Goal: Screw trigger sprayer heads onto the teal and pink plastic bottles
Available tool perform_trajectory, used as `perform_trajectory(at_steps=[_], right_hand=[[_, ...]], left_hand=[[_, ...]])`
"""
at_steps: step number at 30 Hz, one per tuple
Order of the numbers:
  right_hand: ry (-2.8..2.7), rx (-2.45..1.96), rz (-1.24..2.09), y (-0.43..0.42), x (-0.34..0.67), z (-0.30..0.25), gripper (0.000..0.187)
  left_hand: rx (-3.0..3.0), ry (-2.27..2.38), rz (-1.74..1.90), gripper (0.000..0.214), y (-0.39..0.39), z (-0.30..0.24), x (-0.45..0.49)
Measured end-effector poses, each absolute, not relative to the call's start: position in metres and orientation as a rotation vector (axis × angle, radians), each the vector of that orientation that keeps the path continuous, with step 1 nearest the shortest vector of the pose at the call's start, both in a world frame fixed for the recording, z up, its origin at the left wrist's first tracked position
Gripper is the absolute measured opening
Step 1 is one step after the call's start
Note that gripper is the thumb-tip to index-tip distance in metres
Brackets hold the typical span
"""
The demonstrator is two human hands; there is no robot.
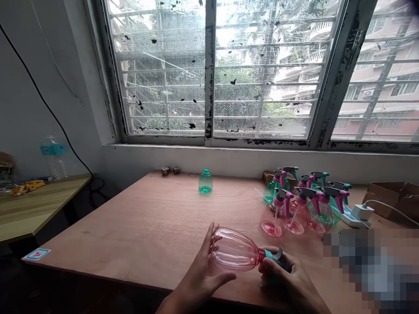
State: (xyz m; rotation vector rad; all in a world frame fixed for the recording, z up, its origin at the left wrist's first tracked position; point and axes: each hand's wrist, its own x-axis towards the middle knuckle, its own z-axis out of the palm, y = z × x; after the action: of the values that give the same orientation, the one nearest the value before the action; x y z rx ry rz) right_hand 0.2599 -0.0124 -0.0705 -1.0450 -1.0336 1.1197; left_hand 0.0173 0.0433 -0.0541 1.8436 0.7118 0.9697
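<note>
A clear pink spray bottle (234, 250) lies on its side in the air above the table's front part, its neck pointing right. My left hand (204, 270) is wrapped round its base end, the fingertips partly behind the see-through wall and the thumb beneath. At the neck, my right hand (288, 274) grips a black and green spray head (276, 257), which meets the bottle's mouth; whether it is screwed tight I cannot tell. Farther back, a green bottle (205, 182) without a spray head stands upright.
Several pink and green bottles with spray heads (299, 218) stand grouped at the right. Behind them are a white power strip (356, 218) and a cardboard box (389, 200). Two small brown pieces (165, 171) sit at the back edge. A blurred patch covers the right front.
</note>
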Motion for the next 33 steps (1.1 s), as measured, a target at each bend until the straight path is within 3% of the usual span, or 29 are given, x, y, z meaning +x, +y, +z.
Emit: perform_trajectory(at_steps=[10,22,27,33], right_hand=[[-0.963,-1.024,1.144,-0.0124,0.2562,-0.0734,0.048],[-0.911,-0.957,1.155,-0.0123,0.2586,-0.0738,0.042],[-0.899,-0.944,1.140,-0.0126,0.2583,-0.0732,0.044],[-0.928,-0.944,1.132,-0.0130,0.2598,-0.0748,0.043]], left_hand=[[1.835,0.708,0.934,0.097,0.0442,-0.0528,0.0153],[1.870,0.721,0.965,0.104,0.0454,-0.0590,0.0180],[1.848,0.740,0.923,0.092,0.0437,-0.0570,0.0173],[1.824,0.703,0.915,0.105,0.0432,-0.0557,0.0171]])
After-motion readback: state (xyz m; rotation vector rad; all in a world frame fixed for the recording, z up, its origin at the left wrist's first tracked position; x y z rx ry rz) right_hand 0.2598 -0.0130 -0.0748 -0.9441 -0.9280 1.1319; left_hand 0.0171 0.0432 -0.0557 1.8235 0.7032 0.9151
